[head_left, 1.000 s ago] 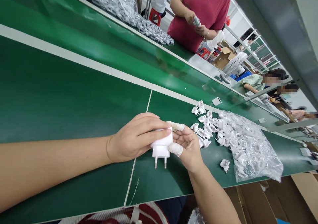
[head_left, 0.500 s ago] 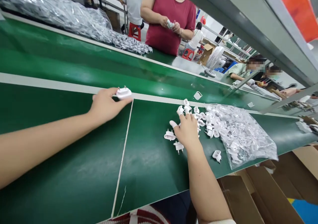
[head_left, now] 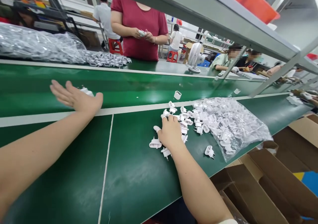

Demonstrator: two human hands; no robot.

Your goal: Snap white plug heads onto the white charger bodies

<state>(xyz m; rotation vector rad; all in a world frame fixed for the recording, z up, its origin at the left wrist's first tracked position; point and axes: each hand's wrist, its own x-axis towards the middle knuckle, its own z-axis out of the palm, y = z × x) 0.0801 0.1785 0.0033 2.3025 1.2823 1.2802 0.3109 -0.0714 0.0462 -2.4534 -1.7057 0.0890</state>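
My left hand [head_left: 78,97] is over the green belt at the left, fingers spread. A white plug piece [head_left: 86,91] shows just behind it, partly hidden by the palm and thumb. My right hand [head_left: 171,131] rests on a loose pile of white plug pieces [head_left: 185,124] with its fingers bent over them; whether it grips one is hidden. One plug piece [head_left: 155,143] lies left of that hand, and another [head_left: 209,151] sits apart to its right. A clear bag [head_left: 233,124] full of white pieces lies beside the pile.
A white square part [head_left: 177,95] lies on the belt [head_left: 141,91]. Opposite stands a person in a red shirt [head_left: 139,28], near a long plastic bag [head_left: 37,45] and grey pieces. Cardboard boxes [head_left: 248,191] stand at the lower right; a metal beam [head_left: 198,15] crosses above.
My left hand has moved left and onto the belt, opening its fingers from around the white plug piece. My right hand stays at the pile. The camera view has turned.
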